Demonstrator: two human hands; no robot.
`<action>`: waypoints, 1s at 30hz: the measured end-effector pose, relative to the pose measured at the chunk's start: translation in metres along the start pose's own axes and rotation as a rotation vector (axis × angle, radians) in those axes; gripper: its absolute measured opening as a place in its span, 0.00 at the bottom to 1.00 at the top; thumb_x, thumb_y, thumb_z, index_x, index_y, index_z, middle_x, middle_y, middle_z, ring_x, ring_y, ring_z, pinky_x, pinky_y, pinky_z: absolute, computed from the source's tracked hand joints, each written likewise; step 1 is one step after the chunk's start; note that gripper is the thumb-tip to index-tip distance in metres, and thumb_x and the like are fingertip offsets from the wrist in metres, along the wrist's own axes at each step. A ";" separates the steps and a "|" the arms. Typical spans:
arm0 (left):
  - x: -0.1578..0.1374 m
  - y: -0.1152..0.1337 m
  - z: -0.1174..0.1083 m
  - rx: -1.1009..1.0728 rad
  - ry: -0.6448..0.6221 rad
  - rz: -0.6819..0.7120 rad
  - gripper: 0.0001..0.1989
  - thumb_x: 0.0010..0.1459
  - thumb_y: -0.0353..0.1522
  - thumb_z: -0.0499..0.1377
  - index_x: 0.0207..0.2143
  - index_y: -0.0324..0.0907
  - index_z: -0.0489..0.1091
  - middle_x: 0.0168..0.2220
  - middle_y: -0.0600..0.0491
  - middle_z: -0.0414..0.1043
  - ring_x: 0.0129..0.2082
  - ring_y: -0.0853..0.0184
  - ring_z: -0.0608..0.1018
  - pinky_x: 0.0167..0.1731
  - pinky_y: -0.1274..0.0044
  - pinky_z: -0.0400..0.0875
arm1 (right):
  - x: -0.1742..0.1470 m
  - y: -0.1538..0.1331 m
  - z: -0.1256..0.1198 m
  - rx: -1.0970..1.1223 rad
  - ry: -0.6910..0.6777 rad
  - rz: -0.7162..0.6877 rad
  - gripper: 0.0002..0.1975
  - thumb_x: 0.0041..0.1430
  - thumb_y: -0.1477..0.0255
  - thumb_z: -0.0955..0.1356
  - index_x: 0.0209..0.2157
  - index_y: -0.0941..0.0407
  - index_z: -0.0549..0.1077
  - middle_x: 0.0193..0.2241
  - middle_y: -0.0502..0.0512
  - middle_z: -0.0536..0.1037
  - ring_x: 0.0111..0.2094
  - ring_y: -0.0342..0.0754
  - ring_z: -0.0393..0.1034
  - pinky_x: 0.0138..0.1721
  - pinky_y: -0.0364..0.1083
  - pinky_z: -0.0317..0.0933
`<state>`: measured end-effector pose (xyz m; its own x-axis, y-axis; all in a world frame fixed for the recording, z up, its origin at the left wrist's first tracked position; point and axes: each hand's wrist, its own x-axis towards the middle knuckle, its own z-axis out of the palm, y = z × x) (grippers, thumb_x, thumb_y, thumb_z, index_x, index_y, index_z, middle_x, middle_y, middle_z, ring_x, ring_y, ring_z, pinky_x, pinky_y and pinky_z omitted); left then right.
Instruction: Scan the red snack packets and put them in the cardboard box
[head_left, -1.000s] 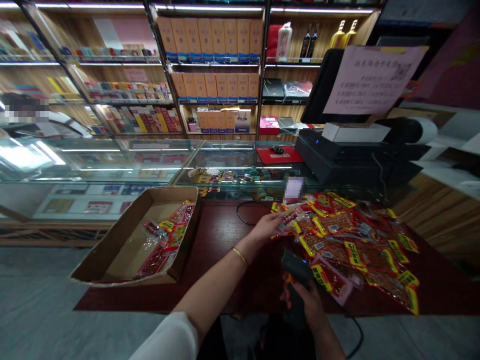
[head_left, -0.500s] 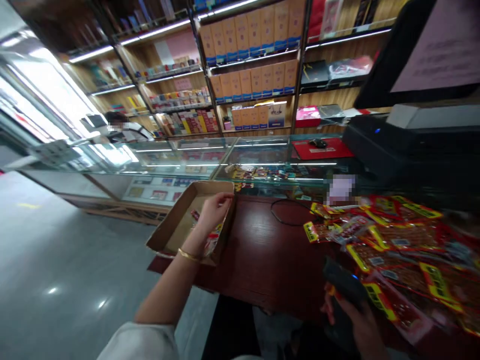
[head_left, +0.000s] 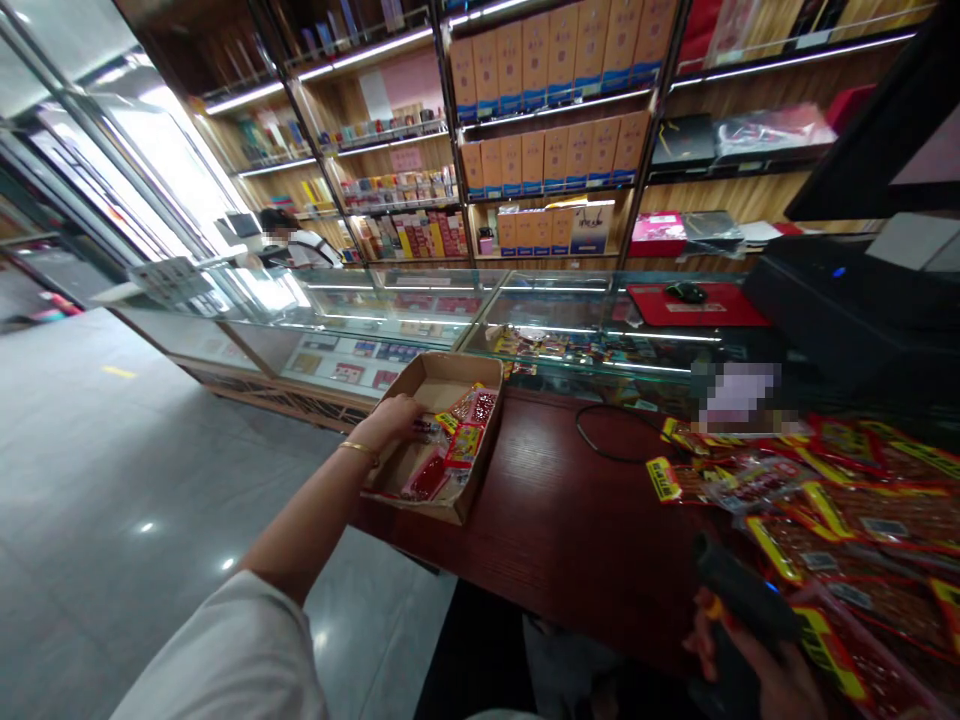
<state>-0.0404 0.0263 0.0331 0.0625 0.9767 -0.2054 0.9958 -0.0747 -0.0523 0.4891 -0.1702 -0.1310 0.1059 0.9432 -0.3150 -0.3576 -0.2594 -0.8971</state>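
Observation:
My left hand [head_left: 391,418] reaches over the left wall of a shallow cardboard box [head_left: 480,478], palm down. Its curled fingers are on a small snack packet [head_left: 429,430], partly hidden beneath them. Inside the box, several red and yellow snack packets [head_left: 463,446] lie along the right side and near end. At the lower right, my right hand [head_left: 750,650] is wrapped around the handle of a dark barcode scanner [head_left: 742,590], which shows a small blue light. Beside the scanner lies a heap of red and yellow snack packets [head_left: 862,520].
The box rests at the left end of a dark red wooden table [head_left: 555,520]. A black cable [head_left: 592,440] loops on it. Behind are a glass display counter [head_left: 405,300], a red mat [head_left: 720,308] with a mouse, and a dark monitor [head_left: 862,150]. A person [head_left: 304,245] is at the far left.
My left hand has moved from the box's right wall to its left side, onto a packet, uncovering the other packets. The view has turned left; my right hand still holds the scanner.

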 end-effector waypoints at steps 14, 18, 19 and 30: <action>-0.046 0.215 0.033 -1.335 -0.287 0.294 0.24 0.56 0.32 0.64 0.55 0.41 0.65 0.31 0.56 0.76 0.21 0.73 0.74 0.20 0.83 0.63 | -0.009 -0.015 0.021 -0.004 -0.038 -0.100 0.18 0.55 0.55 0.77 0.37 0.55 0.79 0.20 0.50 0.77 0.17 0.46 0.70 0.30 0.49 0.73; -0.010 0.262 0.076 -1.528 -0.352 0.478 0.26 0.49 0.27 0.66 0.52 0.39 0.70 0.43 0.48 0.80 0.36 0.66 0.81 0.33 0.79 0.71 | -0.014 -0.020 0.033 0.007 -0.014 -0.120 0.19 0.54 0.54 0.77 0.36 0.56 0.79 0.19 0.48 0.75 0.16 0.44 0.68 0.27 0.46 0.71; -0.001 0.269 0.083 -1.556 -0.332 0.506 0.26 0.47 0.25 0.66 0.52 0.39 0.72 0.46 0.47 0.80 0.41 0.64 0.81 0.38 0.78 0.72 | -0.014 -0.020 0.034 0.005 -0.015 -0.130 0.20 0.54 0.54 0.77 0.36 0.56 0.80 0.19 0.48 0.75 0.16 0.44 0.68 0.26 0.46 0.70; 0.012 0.269 0.100 -1.243 -0.111 0.635 0.25 0.57 0.28 0.62 0.58 0.40 0.77 0.50 0.47 0.83 0.45 0.61 0.82 0.46 0.75 0.74 | -0.021 -0.037 0.049 -0.440 0.126 -0.167 0.24 0.55 0.47 0.73 0.32 0.56 0.80 0.18 0.51 0.75 0.20 0.49 0.70 0.26 0.46 0.65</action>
<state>0.2215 -0.0022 -0.0808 0.5719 0.8185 0.0548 0.2103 -0.2108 0.9547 0.4550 -0.1706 -0.0761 0.2496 0.9540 -0.1662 0.0974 -0.1955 -0.9759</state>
